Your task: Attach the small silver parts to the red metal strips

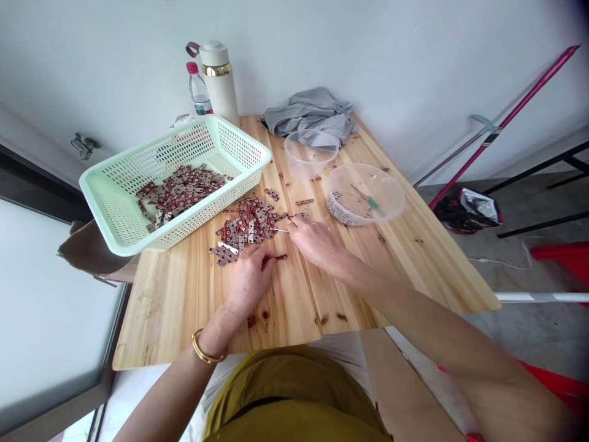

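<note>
My left hand [251,276] rests at the front of a pile of reddish-brown perforated strips [251,222]; its fingers are closed on one small strip [281,257], which sticks out to the right. To the right of the pile, my right hand [315,244] pinches a thin metal tool [280,230] whose tip points left toward the strips. What kind of tool it is cannot be made out. A loose strip [304,202] lies just beyond my right hand on the wooden table [294,307].
A pale green basket [184,236] with more strips stands at the left. Behind are a white flask [221,86], a plastic bottle [199,92] and grey cloth [313,110]. Two clear bowls [309,162] [391,212] stand at the right; the nearer holds small metal parts and a green-handled tool.
</note>
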Demonstrator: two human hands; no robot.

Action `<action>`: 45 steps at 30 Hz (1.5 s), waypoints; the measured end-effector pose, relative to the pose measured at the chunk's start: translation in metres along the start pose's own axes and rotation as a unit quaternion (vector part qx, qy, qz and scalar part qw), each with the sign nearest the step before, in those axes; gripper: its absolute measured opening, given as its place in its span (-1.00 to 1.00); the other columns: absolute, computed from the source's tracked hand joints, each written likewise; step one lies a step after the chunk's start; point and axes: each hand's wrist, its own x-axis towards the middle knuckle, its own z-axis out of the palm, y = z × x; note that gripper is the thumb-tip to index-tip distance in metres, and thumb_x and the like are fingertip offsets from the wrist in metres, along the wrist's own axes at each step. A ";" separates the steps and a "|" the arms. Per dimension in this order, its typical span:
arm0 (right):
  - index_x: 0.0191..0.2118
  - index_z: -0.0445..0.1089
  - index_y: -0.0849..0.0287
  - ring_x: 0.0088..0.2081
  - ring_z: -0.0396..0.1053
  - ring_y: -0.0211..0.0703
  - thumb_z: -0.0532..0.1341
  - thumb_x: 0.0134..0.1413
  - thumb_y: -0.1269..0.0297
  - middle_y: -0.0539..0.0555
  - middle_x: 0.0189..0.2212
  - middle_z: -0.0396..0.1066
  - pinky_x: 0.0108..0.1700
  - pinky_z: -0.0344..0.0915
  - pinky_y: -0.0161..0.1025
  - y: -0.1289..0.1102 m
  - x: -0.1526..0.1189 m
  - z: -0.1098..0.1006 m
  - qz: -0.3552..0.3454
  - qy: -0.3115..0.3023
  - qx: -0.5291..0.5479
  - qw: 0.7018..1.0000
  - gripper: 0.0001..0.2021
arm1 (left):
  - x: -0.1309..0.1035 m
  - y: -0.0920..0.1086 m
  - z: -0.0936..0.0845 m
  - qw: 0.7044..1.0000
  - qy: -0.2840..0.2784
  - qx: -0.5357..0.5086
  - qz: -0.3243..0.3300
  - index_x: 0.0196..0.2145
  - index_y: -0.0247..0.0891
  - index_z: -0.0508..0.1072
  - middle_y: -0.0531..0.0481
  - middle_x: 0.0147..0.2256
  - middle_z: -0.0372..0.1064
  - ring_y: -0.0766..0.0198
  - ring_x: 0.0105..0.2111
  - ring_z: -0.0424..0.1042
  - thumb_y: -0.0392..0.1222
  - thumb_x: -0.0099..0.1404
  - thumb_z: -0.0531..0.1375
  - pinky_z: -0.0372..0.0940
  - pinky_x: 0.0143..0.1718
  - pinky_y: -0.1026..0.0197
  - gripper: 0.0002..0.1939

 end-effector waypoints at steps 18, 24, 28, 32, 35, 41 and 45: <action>-0.55 0.32 0.18 -0.44 0.27 -0.27 0.20 0.04 0.44 -0.05 -0.54 0.30 -0.35 0.12 -0.33 0.004 -0.004 0.027 -0.073 0.059 0.326 0.941 -0.82 | 0.002 0.000 -0.004 0.998 -0.002 -0.056 0.022 -0.27 -0.20 0.52 0.01 -0.23 0.51 0.24 -0.19 0.43 -0.41 0.24 0.20 0.30 -0.07 0.18 -0.84; -0.43 0.39 0.18 -0.34 0.31 -0.24 0.12 0.21 0.36 0.02 -0.41 0.34 -0.28 0.18 -0.31 0.000 -0.007 0.033 -0.104 0.083 0.306 0.943 -0.80 | 0.004 -0.001 -0.005 1.000 -0.015 -0.017 0.001 -0.30 -0.24 0.51 -0.02 -0.30 0.50 0.22 -0.25 0.43 -0.37 0.25 0.20 0.30 -0.16 0.20 -0.89; -0.35 0.42 0.18 -0.30 0.32 -0.21 0.06 0.25 0.40 0.05 -0.37 0.37 -0.26 0.20 -0.30 -0.009 -0.017 0.036 -0.084 0.116 0.244 0.959 -0.78 | 0.004 -0.003 -0.004 1.000 -0.015 0.019 -0.012 -0.36 -0.26 0.49 -0.05 -0.34 0.47 0.20 -0.29 0.42 -0.32 0.27 0.19 0.29 -0.23 0.21 -0.92; -0.34 0.44 0.18 -0.27 0.33 -0.16 0.05 0.23 0.43 0.10 -0.34 0.39 -0.24 0.23 -0.26 -0.020 -0.026 0.044 -0.070 0.133 0.190 0.970 -0.78 | 0.004 -0.002 -0.004 1.000 -0.013 -0.002 -0.016 -0.35 -0.24 0.50 -0.02 -0.34 0.47 0.23 -0.30 0.42 -0.33 0.26 0.18 0.28 -0.21 0.22 -0.91; -0.25 0.46 0.18 -0.24 0.36 -0.13 0.04 0.24 0.43 0.12 -0.31 0.42 -0.20 0.27 -0.23 -0.024 -0.031 0.045 -0.075 0.117 0.187 0.973 -0.77 | 0.003 -0.003 -0.004 1.000 -0.009 -0.014 -0.022 -0.37 -0.23 0.50 0.00 -0.36 0.47 0.25 -0.33 0.41 -0.35 0.25 0.19 0.28 -0.23 0.23 -0.91; 0.09 0.30 0.16 -0.19 0.41 -0.12 0.02 0.31 0.31 0.14 -0.15 0.41 -0.17 0.33 -0.20 -0.019 -0.046 0.022 -0.013 0.107 0.254 0.961 -0.70 | 0.001 -0.004 -0.001 1.000 0.006 -0.014 -0.018 -0.32 -0.25 0.50 -0.01 -0.35 0.47 0.24 -0.32 0.41 -0.33 0.26 0.20 0.27 -0.22 0.23 -0.92; 0.07 0.28 0.15 -0.16 0.41 -0.09 -0.06 0.34 0.35 0.16 -0.15 0.39 -0.16 0.33 -0.17 -0.021 -0.058 0.017 0.077 0.119 0.265 0.954 -0.71 | 0.003 0.002 -0.002 1.000 -0.001 0.013 -0.021 -0.30 -0.24 0.52 -0.02 -0.33 0.48 0.22 -0.29 0.41 -0.32 0.27 0.17 0.26 -0.21 0.22 -0.88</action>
